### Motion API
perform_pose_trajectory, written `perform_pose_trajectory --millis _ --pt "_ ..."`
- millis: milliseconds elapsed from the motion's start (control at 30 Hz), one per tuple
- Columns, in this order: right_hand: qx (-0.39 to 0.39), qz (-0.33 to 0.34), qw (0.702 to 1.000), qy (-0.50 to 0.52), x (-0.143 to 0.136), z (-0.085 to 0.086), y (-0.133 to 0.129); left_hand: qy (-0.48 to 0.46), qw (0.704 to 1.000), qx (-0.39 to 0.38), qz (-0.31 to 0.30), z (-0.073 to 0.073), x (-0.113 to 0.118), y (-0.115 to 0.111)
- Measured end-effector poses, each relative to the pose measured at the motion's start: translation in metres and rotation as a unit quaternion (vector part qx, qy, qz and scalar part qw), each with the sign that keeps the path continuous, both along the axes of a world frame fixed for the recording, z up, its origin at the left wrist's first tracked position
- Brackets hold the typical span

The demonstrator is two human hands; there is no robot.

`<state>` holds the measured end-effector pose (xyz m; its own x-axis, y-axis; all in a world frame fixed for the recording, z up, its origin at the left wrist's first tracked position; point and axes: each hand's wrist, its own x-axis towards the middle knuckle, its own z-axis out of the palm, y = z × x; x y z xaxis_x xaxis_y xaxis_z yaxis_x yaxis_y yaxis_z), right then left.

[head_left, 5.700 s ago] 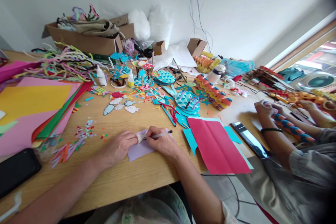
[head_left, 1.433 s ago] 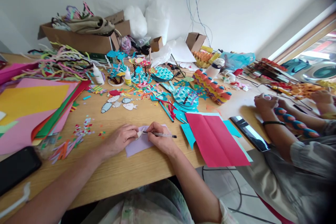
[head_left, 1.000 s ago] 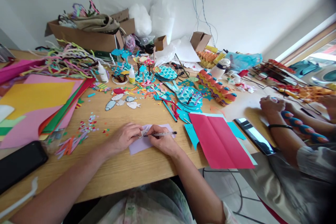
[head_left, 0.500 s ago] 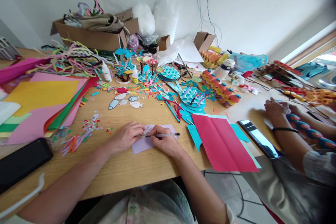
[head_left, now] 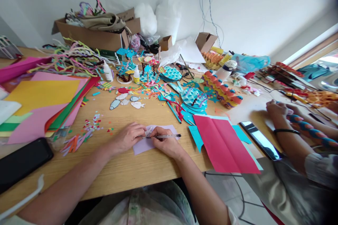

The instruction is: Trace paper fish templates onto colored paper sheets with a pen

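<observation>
My right hand (head_left: 166, 143) is closed around a pen (head_left: 169, 135), its tip end hidden by the fingers and its dark end pointing right. A lilac sheet of paper (head_left: 141, 148) lies flat on the table under both hands. With bent fingers pressed together, my left hand (head_left: 131, 136) holds a small pale paper piece (head_left: 148, 130) against that sheet, close to the pen's point. Part of this piece is covered by my fingers, so its full shape cannot be made out. Beyond the hands lie several paper fish cut-outs (head_left: 115, 104), grey, white and red.
To the left are stacked coloured sheets (head_left: 42, 93), a black phone (head_left: 26, 163) and paper scraps (head_left: 91, 126). A red folded sheet (head_left: 224, 142) and another phone (head_left: 260, 140) lie to the right. Glue bottles (head_left: 107, 71) stand farther back. A co-worker's hands (head_left: 277, 110) work at far right.
My hands stay in nearly the same place, the pen still in the right one. The view has shifted very slightly.
</observation>
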<state>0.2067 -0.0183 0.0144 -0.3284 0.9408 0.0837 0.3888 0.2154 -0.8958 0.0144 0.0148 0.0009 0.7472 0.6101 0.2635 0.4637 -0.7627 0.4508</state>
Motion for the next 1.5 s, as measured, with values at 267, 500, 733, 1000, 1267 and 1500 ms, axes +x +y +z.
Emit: perform_pose_trajectory --millis 267,500,733,1000,1267,1500 --pt "-0.004 -0.002 1.0 -0.005 -0.0012 0.0029 -0.0008 0.004 1.0 0.003 0.0 -0.0013 -0.0004 -0.0007" --pt "-0.004 -0.001 1.0 -0.008 -0.0004 0.0027 -0.0009 0.003 1.0 0.004 -0.002 -0.0015 -0.0011 -0.0005" --pt "0.004 -0.021 1.0 -0.011 0.0001 0.0021 0.0014 -0.009 1.0 -0.002 -0.007 -0.0036 -0.0015 0.0003" --pt "0.006 -0.047 0.999 -0.021 -0.0005 0.0035 0.0043 -0.01 1.0 0.005 -0.021 0.0001 0.0001 -0.0012" --pt "0.008 -0.068 0.997 -0.042 -0.0009 0.0061 0.0068 -0.015 0.999 -0.015 -0.024 0.0045 0.0012 -0.0007" --pt "0.021 -0.098 0.994 -0.042 -0.0027 0.0037 0.0071 -0.027 0.999 -0.003 -0.026 0.0016 0.0009 -0.0004"
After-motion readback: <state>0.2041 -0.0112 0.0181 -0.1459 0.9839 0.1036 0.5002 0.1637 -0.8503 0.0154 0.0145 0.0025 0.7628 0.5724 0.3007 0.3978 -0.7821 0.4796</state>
